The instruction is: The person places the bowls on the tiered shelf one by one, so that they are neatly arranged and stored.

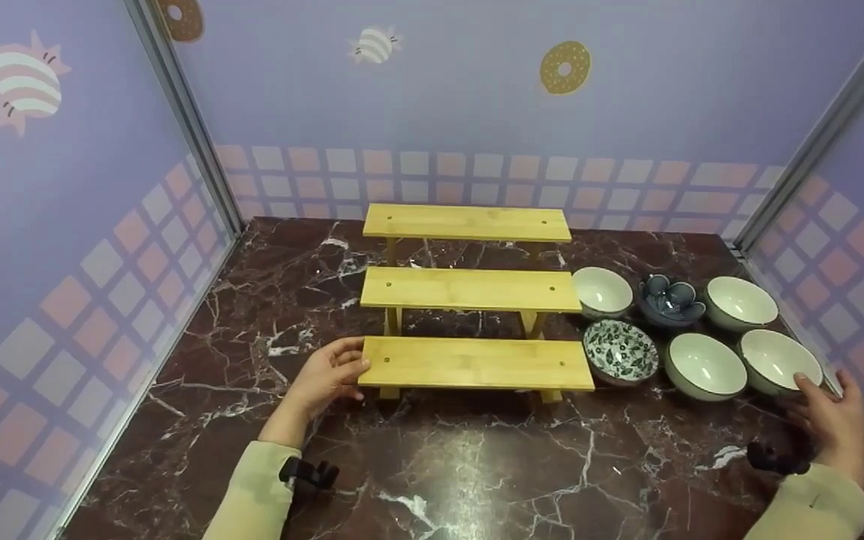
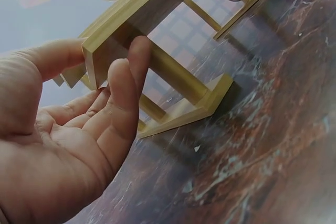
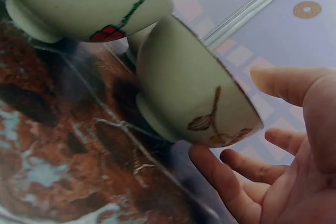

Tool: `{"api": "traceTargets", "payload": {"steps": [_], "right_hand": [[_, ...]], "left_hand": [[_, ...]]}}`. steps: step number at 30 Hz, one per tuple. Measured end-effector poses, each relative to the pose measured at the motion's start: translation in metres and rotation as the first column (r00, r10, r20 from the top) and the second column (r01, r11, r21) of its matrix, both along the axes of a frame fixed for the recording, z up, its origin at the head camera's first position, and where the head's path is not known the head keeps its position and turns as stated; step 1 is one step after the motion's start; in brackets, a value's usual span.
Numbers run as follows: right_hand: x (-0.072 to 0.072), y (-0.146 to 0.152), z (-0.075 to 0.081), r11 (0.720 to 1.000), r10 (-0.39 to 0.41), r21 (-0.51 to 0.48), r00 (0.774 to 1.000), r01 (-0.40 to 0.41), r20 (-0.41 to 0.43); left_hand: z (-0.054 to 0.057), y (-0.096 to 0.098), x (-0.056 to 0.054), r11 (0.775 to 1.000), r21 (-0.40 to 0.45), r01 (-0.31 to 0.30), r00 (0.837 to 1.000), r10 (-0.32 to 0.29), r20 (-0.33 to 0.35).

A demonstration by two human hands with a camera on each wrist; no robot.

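A three-tier wooden display rack [image 1: 477, 364] stands on the dark marbled table. My left hand [image 1: 327, 375] holds the left end of its lowest board; in the left wrist view the thumb touches the board's end [image 2: 92, 59] and fingers reach beneath. At the right, my right hand [image 1: 829, 420] is beside the front-right white bowl [image 1: 777, 360]. In the right wrist view this bowl [image 3: 194, 87] shows a brown leaf pattern. A fingertip [image 3: 202, 156] lies by its underside, contact unclear, while the thumb [image 3: 278, 82] is apart from the rim.
Right of the rack are more white bowls [image 1: 706, 367], a green-patterned bowl [image 1: 619, 352] and a dark blue petal-shaped bowl [image 1: 672, 304]. One white bowl [image 1: 603, 291] sits close against the middle board. Patterned walls [image 1: 439, 90] enclose the marbled table [image 1: 477, 465] at back and sides.
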State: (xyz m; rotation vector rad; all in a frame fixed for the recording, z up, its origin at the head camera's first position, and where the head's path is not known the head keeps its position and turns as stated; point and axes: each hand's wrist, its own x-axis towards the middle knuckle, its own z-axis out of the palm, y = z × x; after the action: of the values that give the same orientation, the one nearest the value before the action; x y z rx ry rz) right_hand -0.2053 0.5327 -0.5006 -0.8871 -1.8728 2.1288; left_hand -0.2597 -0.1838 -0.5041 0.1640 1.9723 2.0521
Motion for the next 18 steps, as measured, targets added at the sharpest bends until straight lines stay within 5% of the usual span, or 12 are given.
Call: {"api": "traceTargets", "payload": {"steps": [9, 15, 18], "right_hand": [[-0.006, -0.002, -0.020, 0.986, -0.004, -0.169, 0.994, -0.014, -0.106], [-0.004, 0.000, -0.032, 0.946, 0.061, -0.285, 0.950, -0.153, -0.306], [-0.005, -0.002, -0.033, 0.933, 0.054, -0.317, 0.940, -0.167, -0.337]], "left_hand": [[-0.004, 0.002, 0.000, 0.994, 0.111, 0.003, 0.999, -0.008, 0.038], [-0.005, 0.003, 0.000, 0.988, 0.154, 0.020, 0.999, -0.025, 0.031], [-0.006, 0.002, 0.000, 0.986, 0.165, 0.035, 0.999, -0.038, 0.013]]}}
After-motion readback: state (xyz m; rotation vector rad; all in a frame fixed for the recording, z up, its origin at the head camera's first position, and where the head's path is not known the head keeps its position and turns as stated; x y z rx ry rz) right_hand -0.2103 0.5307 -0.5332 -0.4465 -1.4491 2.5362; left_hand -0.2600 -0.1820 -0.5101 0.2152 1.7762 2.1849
